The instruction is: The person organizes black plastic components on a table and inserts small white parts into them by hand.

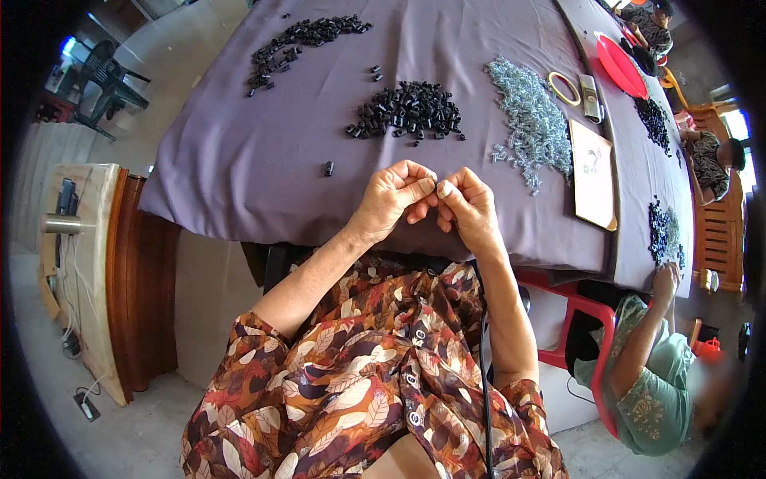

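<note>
Fingers (416, 190) are pinched shut on both hands here, and a small dark piece (436, 184) is gripped right where the tips of the left hand (389, 196) and right hand (474, 209) meet, over the near part of the cloth-covered surface (215, 172). Most of that piece is covered up, so its shape can't really be made out. One loose black part (329, 168) can be seen on its own, near the left hand. Just past the hands, a heap of black parts (408, 110) is piled up, with a spread-out batch (307, 41) of more black ones farther off. Over to the right, a pile of clear bits (523, 116) is spread beside a pale board (593, 176), and a yellow ring (564, 89) and a grey gadget (590, 98) are set out just beyond the board, pretty much side by side.
</note>
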The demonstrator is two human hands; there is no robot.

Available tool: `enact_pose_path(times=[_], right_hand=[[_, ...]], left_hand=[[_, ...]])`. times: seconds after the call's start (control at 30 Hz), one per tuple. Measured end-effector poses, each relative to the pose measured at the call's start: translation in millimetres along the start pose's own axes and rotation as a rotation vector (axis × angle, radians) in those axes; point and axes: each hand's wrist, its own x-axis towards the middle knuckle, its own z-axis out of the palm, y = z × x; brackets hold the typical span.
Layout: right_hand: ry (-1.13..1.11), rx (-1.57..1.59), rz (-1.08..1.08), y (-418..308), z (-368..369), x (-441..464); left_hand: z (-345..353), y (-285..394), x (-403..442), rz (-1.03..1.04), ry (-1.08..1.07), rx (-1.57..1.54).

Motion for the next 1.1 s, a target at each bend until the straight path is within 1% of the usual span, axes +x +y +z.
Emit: enact_pose_path(times=[0.07,0.1,0.27,0.47,0.6,0.87,1.0,1.1], right_hand=[[-0.015,0.023,0.010,-0.2,0.0,0.0],[-0.021,-0.030,-0.010,0.3,0.0,-0.1],[-0.048,-0.241,-0.073,-1.7,3.6,-3.8],[-0.013,-0.264,-0.060,-0.5,8.3,-5.4],[-0.080,-0.208,-0.049,-2.1,3.9,-3.5],[-0.154,-0.232,0.015,-4.9,-3.8,-3.1],[-0.127,-0.295,0.036,-6.1,-3.6,-4.5],[-0.079,-0.266,0.009,-2.8,0.8,-3.6]], left_hand=[[-0.4,-1.7,-0.1,0.006,-0.001,-0.035],[-0.6,-2.5,-0.1,0.008,-0.002,-0.052],[-3.2,-2.2,-2.1,0.037,0.019,0.092],[0.5,3.0,-4.5,0.139,0.026,0.295],[-0.9,1.6,-3.6,0.201,0.006,0.389],[-6.5,6.1,-3.0,0.107,-0.065,0.416],[-7.0,6.3,-1.6,0.119,-0.099,0.412],[-0.1,14.5,-3.6,0.073,-0.045,0.364]])
